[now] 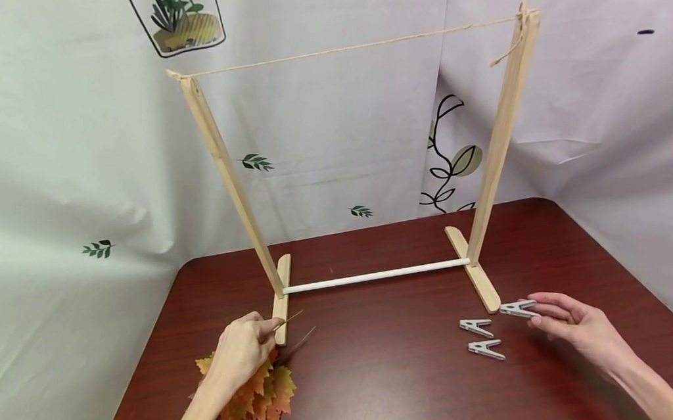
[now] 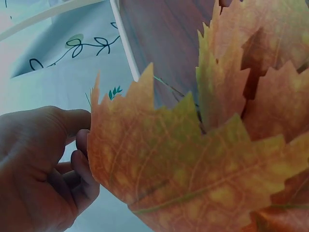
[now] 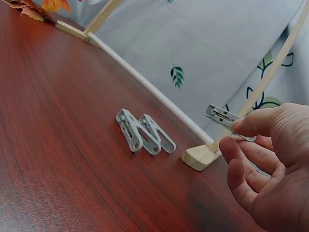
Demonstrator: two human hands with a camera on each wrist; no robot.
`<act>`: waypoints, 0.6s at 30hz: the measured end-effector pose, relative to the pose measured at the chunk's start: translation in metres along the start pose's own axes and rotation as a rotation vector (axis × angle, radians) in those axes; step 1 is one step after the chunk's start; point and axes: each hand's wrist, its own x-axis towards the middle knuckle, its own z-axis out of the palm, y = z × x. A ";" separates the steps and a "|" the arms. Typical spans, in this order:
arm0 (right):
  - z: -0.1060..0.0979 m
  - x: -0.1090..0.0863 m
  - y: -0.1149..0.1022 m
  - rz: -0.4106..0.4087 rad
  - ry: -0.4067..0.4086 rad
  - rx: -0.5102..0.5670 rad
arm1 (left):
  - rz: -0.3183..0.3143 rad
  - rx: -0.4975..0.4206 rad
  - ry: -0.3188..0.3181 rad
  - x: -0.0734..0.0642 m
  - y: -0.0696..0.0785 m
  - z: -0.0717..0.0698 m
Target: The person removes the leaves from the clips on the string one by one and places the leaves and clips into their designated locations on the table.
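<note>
My left hand [image 1: 243, 350] pinches the thin stem of an orange-green artificial maple leaf [image 2: 183, 169], above several more autumn leaves [image 1: 251, 408] at the table's front left. Their stems stick out to the right. At the right, my right hand [image 1: 580, 332] holds a grey clothespin [image 1: 517, 308] between thumb and fingers, beside the stand's right foot. Two more clothespins [image 1: 475, 327] [image 3: 130, 133] lie on the table to the left of that hand. In the left wrist view the leaf hides the left fingertips.
A wooden stand [image 1: 497, 138] with two posts rises at the back. Twine [image 1: 330, 51] is strung between the post tops, and a white rod [image 1: 377, 275] joins the feet. The dark red table [image 1: 372, 359] ends at a pale printed curtain [image 1: 330, 131].
</note>
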 end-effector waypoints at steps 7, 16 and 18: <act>0.002 -0.001 0.007 0.019 0.014 0.015 | 0.004 0.001 -0.001 -0.002 -0.003 0.007; 0.004 -0.003 0.015 0.028 0.028 -0.033 | -0.002 -0.048 -0.013 -0.009 -0.005 0.012; 0.004 -0.003 0.017 0.039 0.031 -0.030 | -0.003 -0.050 -0.013 -0.009 -0.006 0.014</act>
